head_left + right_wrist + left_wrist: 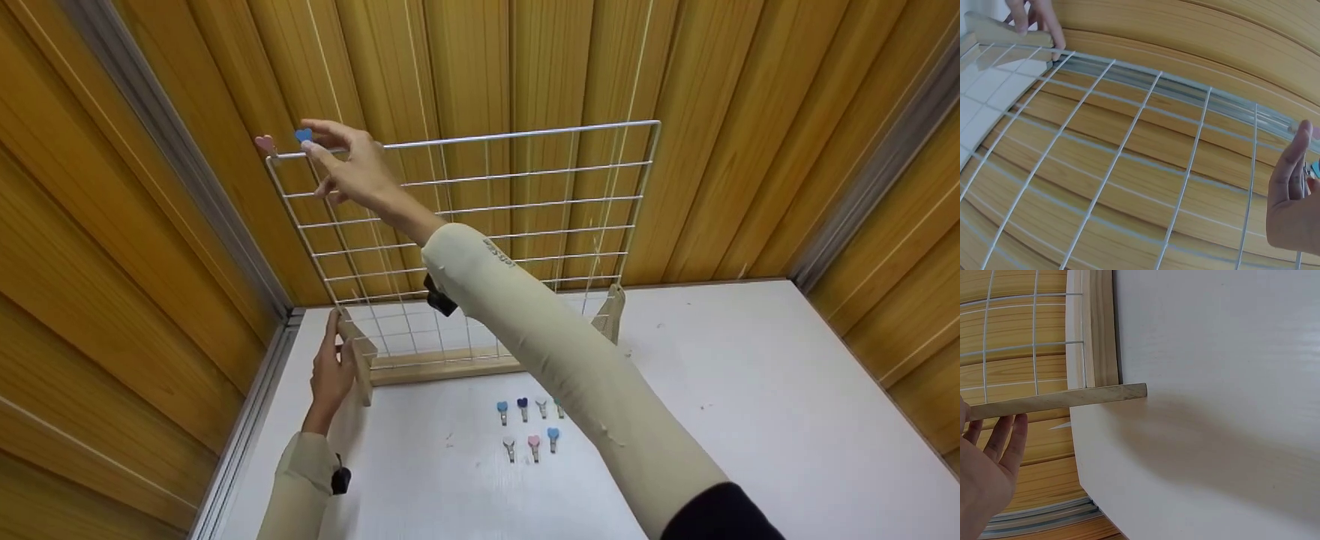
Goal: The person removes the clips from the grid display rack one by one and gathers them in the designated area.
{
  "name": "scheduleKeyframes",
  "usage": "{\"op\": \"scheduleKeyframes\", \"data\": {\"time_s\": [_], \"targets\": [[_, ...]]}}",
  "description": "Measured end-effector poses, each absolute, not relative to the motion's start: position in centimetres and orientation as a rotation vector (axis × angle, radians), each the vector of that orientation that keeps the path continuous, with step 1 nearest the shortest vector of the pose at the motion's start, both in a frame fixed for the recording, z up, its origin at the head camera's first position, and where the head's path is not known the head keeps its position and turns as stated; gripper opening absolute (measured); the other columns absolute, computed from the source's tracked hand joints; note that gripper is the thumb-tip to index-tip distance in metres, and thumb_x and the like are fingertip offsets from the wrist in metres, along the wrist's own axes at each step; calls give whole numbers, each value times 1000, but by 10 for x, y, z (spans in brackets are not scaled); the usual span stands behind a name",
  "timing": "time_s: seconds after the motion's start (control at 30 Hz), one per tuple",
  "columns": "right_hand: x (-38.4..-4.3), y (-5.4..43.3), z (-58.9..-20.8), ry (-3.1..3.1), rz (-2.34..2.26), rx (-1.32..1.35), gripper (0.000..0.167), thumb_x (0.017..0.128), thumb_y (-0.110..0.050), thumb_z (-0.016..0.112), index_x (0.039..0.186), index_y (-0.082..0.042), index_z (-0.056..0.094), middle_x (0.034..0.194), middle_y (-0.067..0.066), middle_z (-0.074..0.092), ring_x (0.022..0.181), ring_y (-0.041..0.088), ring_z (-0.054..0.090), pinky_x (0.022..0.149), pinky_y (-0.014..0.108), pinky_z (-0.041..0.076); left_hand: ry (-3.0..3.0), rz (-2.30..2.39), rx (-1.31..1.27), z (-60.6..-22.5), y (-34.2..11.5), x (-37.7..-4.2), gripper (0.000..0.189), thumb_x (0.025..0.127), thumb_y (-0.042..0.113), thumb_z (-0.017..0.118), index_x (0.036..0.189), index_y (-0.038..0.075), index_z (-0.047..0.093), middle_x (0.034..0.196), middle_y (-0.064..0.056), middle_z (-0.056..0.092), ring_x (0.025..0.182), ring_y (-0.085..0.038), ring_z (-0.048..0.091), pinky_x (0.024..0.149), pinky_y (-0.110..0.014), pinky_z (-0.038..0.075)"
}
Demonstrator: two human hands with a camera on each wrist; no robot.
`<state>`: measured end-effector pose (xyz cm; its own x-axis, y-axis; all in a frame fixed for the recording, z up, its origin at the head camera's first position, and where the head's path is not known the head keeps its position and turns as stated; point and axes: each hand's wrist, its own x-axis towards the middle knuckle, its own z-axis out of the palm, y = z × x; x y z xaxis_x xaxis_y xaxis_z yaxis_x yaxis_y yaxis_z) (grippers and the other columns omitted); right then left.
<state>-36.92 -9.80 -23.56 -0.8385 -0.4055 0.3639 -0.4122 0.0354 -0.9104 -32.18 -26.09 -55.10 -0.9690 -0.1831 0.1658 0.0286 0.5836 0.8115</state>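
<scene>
A white wire grid panel [517, 136] stands upright in a wooden stand [450, 369]. At the top rail's left end, my right hand [360, 166] pinches a blue heart clip [303, 136] between thumb and finger. In the right wrist view a bit of that clip [1315, 169] shows by the fingers. A pink heart clip [265, 142] sits on the grid's top left corner. Lower down, my left hand [331, 371] holds the stand's left wooden leg [358, 352]. In the left wrist view its fingers [1015, 444] press against that leg's side.
Several heart clips lie in two rows on the white table [750, 420], among them a pink one [534, 445] and a dark blue one [523, 406]. Wood-panelled walls [465, 67] rise behind and at both sides. The stand's right leg [611, 315] is partly behind my right arm.
</scene>
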Motion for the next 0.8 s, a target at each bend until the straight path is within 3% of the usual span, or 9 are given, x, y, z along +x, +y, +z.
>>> {"op": "scheduleKeyframes", "data": {"time_s": [0.23, 0.4, 0.67, 0.8], "targets": [[-366, -112, -239, -2125, 1939, 697, 29, 102, -13, 62, 128, -2, 71, 121, 13, 74, 41, 3, 54, 46, 15, 44, -2599, -1317, 145, -552, -261, -320, 64, 112, 15, 37, 167, 26, 6, 168, -18, 27, 134, -45, 53, 95, -62, 50], [-367, -115, -238, -2133, 1960, 614, 28, 100, -14, 64, 126, -5, 73, 119, 8, 77, 40, 3, 55, 49, 15, 48, -2590, -1287, 133, -553, -262, -319, 63, 112, 15, 38, 167, 25, 8, 167, -18, 29, 133, -46, 55, 93, -63, 51], [-364, -116, -240, -2000, 2070, 597, 26, 99, -10, 65, 122, -2, 74, 120, 10, 76, 42, 5, 57, 50, 16, 47, -2558, -1283, 114, -552, -262, -318, 63, 111, 15, 40, 166, 24, 12, 165, -20, 32, 128, -46, 58, 89, -62, 52], [-363, -115, -242, -1919, 2118, 595, 25, 98, -7, 65, 119, 0, 75, 119, 11, 76, 44, 6, 58, 55, 18, 52, -2551, -1277, 84, -551, -260, -320, 62, 111, 16, 40, 166, 23, 13, 165, -20, 33, 126, -46, 59, 85, -60, 54]]}}
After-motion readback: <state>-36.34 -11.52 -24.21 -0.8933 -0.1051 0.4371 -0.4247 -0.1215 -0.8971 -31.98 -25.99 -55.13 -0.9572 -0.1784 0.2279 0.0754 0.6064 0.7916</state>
